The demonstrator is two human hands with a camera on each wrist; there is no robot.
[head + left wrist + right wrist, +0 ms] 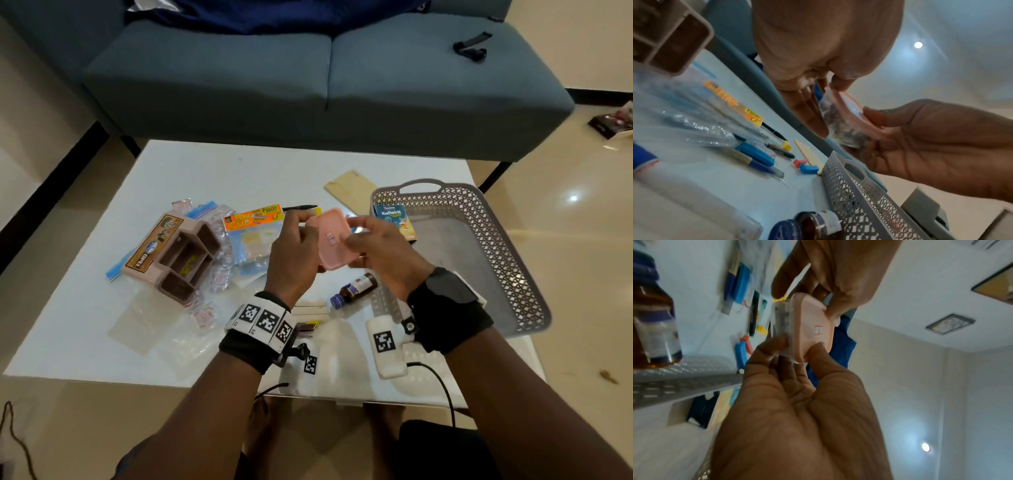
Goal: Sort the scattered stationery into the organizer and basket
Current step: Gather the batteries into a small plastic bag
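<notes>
The white tabletop (191, 171) carries the scatter. At its right edge sits the grey perforated plastic basket (507, 246), holding a blue and orange cough-drop box (395, 221). On the left side lies the beige compartmented plastic organizer (181, 255), tipped onto its back over clear zip bags. Between them lie an orange-headed clip packet (251, 219), a brown glass bottle with a blue cap (354, 289), and pens, markers and small clips nearer the sofa.

Held above the middle of all this is the small clear plastic box with a pink lid (330, 240), something dark inside it. The left hand (294, 250) pinches its far left corner with thumb and fingers curled; the right hand (380, 246) grips the near right corner, thumb on the lid, fingers under the base. The box is tilted, with its lid facing the person.

The basket lies directly right of the box, just beyond the right hand, so that hand seems better placed for the drop; the organizer is well apart, leftward.
</notes>
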